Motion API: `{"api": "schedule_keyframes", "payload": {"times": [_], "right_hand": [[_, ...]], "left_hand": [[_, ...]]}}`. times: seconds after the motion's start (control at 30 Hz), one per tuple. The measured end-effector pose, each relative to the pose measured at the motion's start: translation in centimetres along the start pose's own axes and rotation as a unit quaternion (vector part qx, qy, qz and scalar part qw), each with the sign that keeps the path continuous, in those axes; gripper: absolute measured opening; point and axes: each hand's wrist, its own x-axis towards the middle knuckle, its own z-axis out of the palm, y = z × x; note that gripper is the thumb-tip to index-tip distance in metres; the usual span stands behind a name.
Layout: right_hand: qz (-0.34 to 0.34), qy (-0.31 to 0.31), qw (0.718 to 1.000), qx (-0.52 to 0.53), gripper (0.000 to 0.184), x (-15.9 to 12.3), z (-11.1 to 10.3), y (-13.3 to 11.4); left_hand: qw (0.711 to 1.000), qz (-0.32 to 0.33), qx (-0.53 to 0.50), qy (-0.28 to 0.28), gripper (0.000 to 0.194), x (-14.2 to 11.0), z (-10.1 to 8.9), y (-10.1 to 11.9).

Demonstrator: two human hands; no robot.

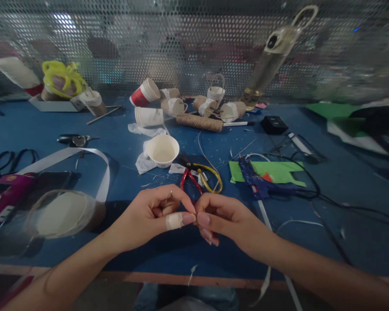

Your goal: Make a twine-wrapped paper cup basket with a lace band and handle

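Over the front of the blue table, my left hand (pixel 158 209) and my right hand (pixel 225 216) meet fingertip to fingertip. Each pinches thumb against finger, and whatever lies between the tips is too small to make out. A white bandage (pixel 174 221) wraps my left thumb. Just beyond the hands lie cutting pliers with red and yellow handles (pixel 210 167), partly hidden by my fingers. A thin strand of twine (pixel 207 151) curves down past them toward my hands. Behind the pliers stands an open white paper cup (pixel 163 151) with crumpled white paper beside it.
A blue glue gun (pixel 257 181) rests on green paper (pixel 294 168) at right, its cord trailing away. Farther back are twine-wrapped cups (pixel 205 106), a twine roll (pixel 199 122) and a tall bottle (pixel 267 65). At left lie white ribbon (pixel 106 172) and a magenta glue gun (pixel 11 196).
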Motion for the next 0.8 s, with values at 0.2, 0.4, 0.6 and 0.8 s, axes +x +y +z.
{"api": "schedule_keyframes", "payload": {"times": [0.2, 0.4, 0.6, 0.8], "right_hand": [[-0.003, -0.009, 1.0, 0.007, 0.024, 0.04, 0.01, 0.06], [-0.01, -0.028, 1.0, 0.005, 0.024, 0.01, 0.0, 0.1], [0.002, -0.051, 0.999, -0.005, 0.027, -0.01, -0.07, 0.2], [-0.005, -0.007, 1.0, -0.018, 0.024, 0.04, 0.08, -0.11]], "left_hand": [[1.0, 0.0, -0.002, -0.001, 0.018, 0.0, -0.04, -0.11], [1.0, -0.002, 0.008, 0.001, 0.02, 0.02, -0.04, -0.07], [1.0, 0.007, 0.008, -0.006, 0.02, -0.05, 0.02, -0.05], [1.0, -0.001, -0.02, -0.001, 0.017, -0.09, 0.11, 0.09]]}}
